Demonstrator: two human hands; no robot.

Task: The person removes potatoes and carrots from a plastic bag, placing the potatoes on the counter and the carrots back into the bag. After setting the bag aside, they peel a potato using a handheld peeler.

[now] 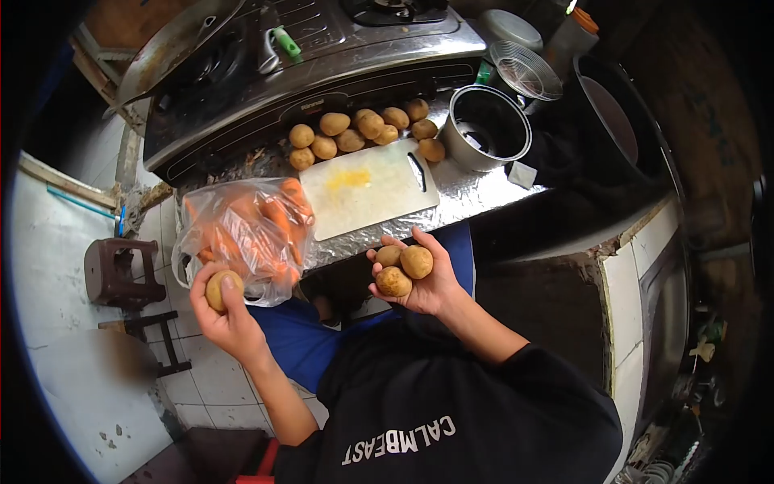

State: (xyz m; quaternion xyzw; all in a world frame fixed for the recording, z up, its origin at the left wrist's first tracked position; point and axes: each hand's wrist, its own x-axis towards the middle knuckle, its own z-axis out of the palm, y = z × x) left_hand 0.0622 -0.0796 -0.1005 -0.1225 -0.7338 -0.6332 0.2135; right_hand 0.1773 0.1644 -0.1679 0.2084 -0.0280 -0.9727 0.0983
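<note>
My left hand [230,316] is shut on a single potato [222,289], held just below a clear plastic bag of carrots [251,227] that sits at the counter's front edge. My right hand [426,289] cups three potatoes [405,269] in its palm, close to the foil-covered counter edge. A white cutting board [372,192] with a yellow stain lies on the counter between the hands and a row of several loose potatoes [361,129] along the stove's front.
A gas stove [322,68] with a pan [173,48] stands behind the potatoes. A metal pot [486,127] sits to the right of the board, with a wire strainer [526,71] behind it. A brown plastic stool [117,270] stands on the tiled floor at left.
</note>
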